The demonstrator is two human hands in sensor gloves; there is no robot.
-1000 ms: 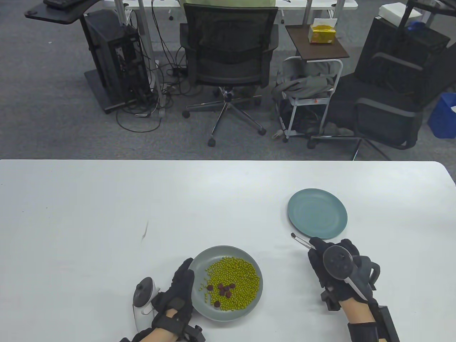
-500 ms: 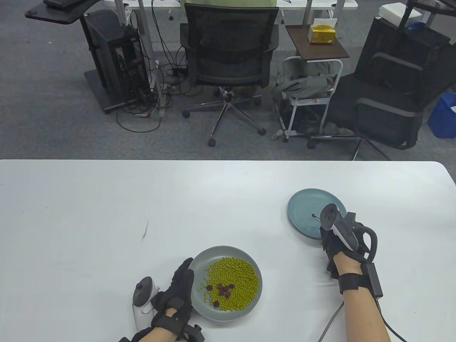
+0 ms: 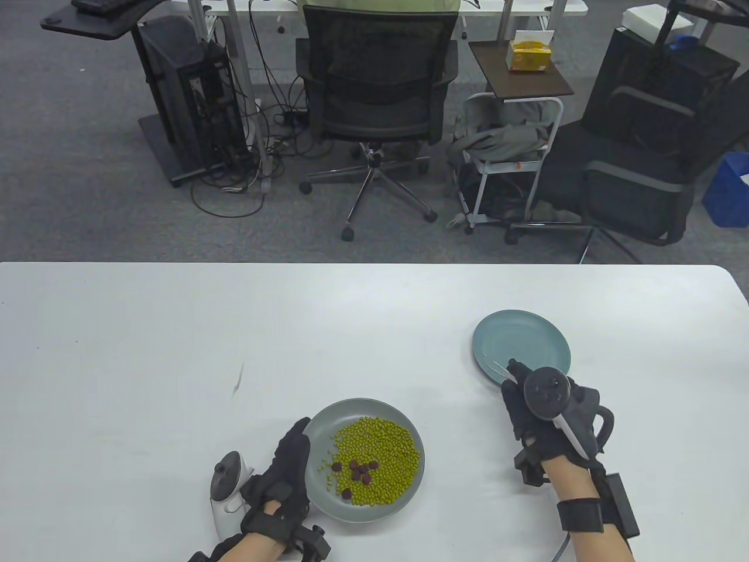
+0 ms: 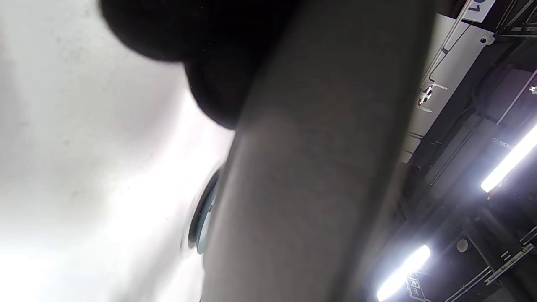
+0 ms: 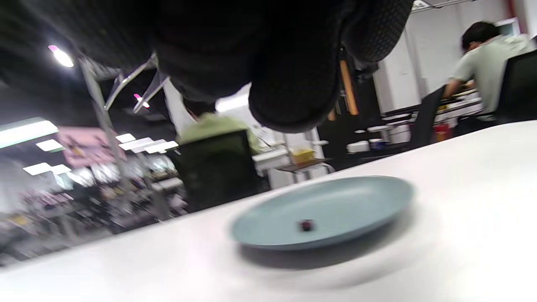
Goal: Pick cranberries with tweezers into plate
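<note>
One cranberry [image 5: 306, 225] lies in the blue plate [image 3: 544, 336]; right hand [image 3: 541, 418] grips spread tweezers [image 3: 494, 369].

Table view was sharp, evenly lit from overhead, with only soft short shadows under the grey plate [image 3: 316, 430] and teal plate [image 3: 485, 369]; slight wide-angle bowing at the table [image 3: 175, 351] edge. Left wrist view was poor: a dark, out-of-focus left hand [image 4: 209, 54] and a defocused grey mass filled most of it, the table [image 4: 84, 147] was blown out white toward the lower left, and ceiling tube lights [image 4: 507, 159] flared on the right. Right wrist view was motion-blurred throughout, background smeared, right hand [image 5: 272, 63] underexposed, and the teal plate [image 5: 356, 201] cast a soft dark shadow in front.
</note>
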